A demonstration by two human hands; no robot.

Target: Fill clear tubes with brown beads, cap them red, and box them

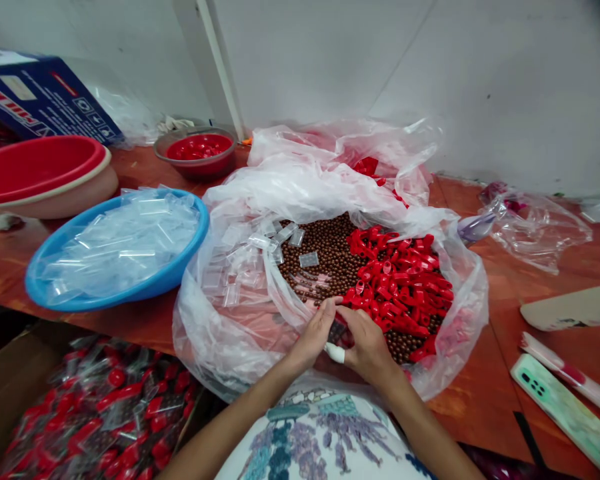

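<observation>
My left hand [316,337] and my right hand [367,343] meet over the near side of a large clear plastic bag [220,347] with its mouth spread wide. Fingers of both are closed about a small dark, see-through piece [337,331], mostly covered by them. A white wrap [335,353] covers my right thumb's tip. Inside the bag lie many small brown balls [325,243], with a heap of red plastic caps [400,283] on their right side. Small clear plastic cases [245,253] are strewn over the bag's left part; a few, like this clear case [309,259], rest on the balls.
A blue basin [115,297] of clear cases stands left, near red and white basins [103,180]. Behind is a bowl [225,163] with red pieces. Below left, a carton [15,373] holds filled red-and-clear packs. A phone [565,407] lies right.
</observation>
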